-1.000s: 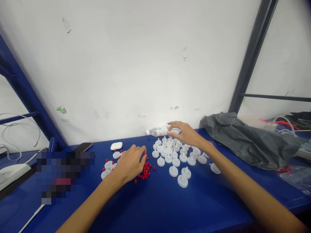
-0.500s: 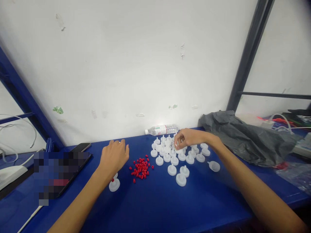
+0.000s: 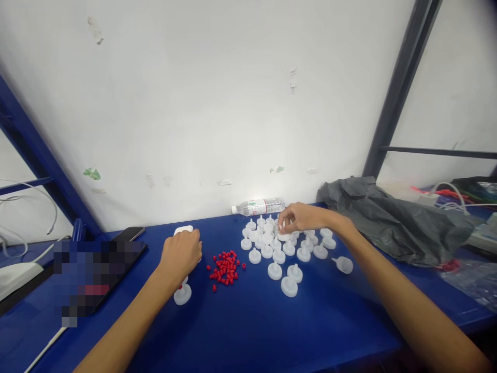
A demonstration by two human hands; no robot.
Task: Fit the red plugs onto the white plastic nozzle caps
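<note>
the pile of red caps (image 3: 225,267) lies on the blue table (image 3: 233,331), loosely spread, with a few caps just apart from its edges. to the right of the pile stands a crowded group of white funnels (image 3: 267,239), most of them wide side down with stems up; three more stand together at the group's near side. the right hand (image 3: 298,217) is over this group, right of the pile and farther back, its thumb and fingers clamped on one held funnel (image 3: 285,236).

the left hand (image 3: 180,255) is just left of the pile, back up and fingers bent downward; their tips are hidden, so i cannot tell whether they are together or apart, or what they touch. below its wrist, left of the pile and nearer, sits a capped funnel (image 3: 182,294) with a bit of red at its stem, and part of another shows behind it.

a white case (image 3: 184,229) is left of the pile and farther back, partly covered by the left hand. a clear bottle (image 3: 259,207) lies on its side beyond the pile, by the wall (image 3: 217,103). well to the right of the pile are a tipped funnel (image 3: 345,265) and a grey plastic bag (image 3: 392,220).
</note>
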